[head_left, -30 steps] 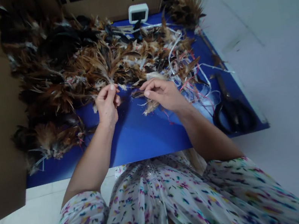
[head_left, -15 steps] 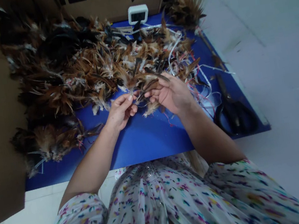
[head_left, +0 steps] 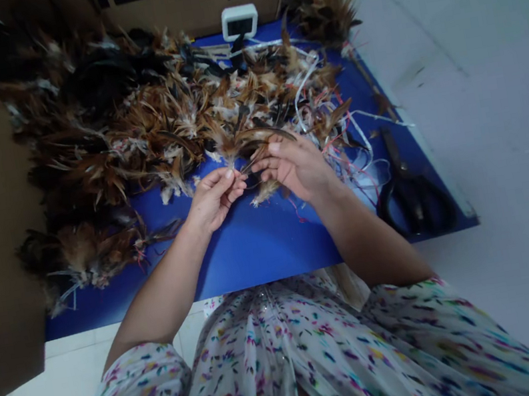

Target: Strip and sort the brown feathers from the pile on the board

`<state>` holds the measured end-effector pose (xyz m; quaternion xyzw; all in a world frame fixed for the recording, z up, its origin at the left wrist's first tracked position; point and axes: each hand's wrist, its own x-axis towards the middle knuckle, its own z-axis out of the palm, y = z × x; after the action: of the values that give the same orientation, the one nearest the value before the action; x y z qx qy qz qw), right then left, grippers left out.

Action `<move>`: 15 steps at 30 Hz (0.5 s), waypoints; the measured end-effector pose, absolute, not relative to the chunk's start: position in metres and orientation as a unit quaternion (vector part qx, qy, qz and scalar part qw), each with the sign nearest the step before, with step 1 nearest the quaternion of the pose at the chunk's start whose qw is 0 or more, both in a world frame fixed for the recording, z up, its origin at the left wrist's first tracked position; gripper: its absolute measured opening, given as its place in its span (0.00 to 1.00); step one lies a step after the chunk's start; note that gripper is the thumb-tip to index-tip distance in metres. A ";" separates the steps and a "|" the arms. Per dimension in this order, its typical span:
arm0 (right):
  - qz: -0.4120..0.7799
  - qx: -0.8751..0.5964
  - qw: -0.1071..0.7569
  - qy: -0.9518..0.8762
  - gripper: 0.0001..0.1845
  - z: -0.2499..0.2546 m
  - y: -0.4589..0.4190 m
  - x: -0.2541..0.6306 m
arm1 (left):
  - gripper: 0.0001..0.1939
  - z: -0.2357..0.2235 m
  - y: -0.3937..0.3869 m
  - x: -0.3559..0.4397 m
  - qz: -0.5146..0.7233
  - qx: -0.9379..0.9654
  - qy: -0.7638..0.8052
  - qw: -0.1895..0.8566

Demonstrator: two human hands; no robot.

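My left hand [head_left: 216, 196] is closed, thumb pressed on the fingers, pinching the base of a small brown feather bunch [head_left: 224, 140] that stands up from it. Across from it, my right hand [head_left: 292, 163] has its fingers curled around several long dark feathers [head_left: 266, 133], whose quills point toward my left fingertips. A thin dark strand runs between the two hands. Just below my right fingers a pale fluffy feather [head_left: 266, 191] lies on the blue tabletop [head_left: 262, 245]. Exactly where the quills meet the left pinch is too small to make out.
A thick heap of brown and black feathers [head_left: 144, 117] covers the table's back and left. Black scissors [head_left: 414, 200] lie at right, near white and red strings [head_left: 360, 134]. A small white display device [head_left: 239, 23] stands before a cardboard box [head_left: 192, 7]. A feather duster [head_left: 326, 5] lies back right.
My right hand has shifted slightly left, closer to my left hand, its fingers more curled over the feathers. The left hand keeps its pinch.
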<state>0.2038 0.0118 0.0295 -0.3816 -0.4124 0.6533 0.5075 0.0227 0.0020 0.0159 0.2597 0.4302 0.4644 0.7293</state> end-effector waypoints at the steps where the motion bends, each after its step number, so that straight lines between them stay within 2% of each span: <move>1: 0.653 -0.384 0.498 -0.422 0.24 0.028 0.010 0.202 | 0.07 0.016 0.002 0.023 0.464 0.261 0.429 0.729; 3: 0.645 -0.393 0.479 -0.447 0.25 0.025 0.008 0.197 | 0.08 0.016 0.001 0.023 0.464 0.263 0.424 0.732; 8: 0.585 -0.436 0.464 -0.503 0.20 0.019 0.003 0.190 | 0.08 0.012 0.002 0.023 0.455 0.276 0.412 0.740; 15: 0.499 -0.462 0.517 -0.520 0.15 0.026 0.000 0.190 | 0.13 0.006 0.002 0.022 0.461 0.311 0.412 0.721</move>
<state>0.1895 -0.0003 0.0255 -0.4623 -0.5197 0.4993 0.5166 0.0221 0.0023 0.0061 0.3112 0.4121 0.4615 0.7214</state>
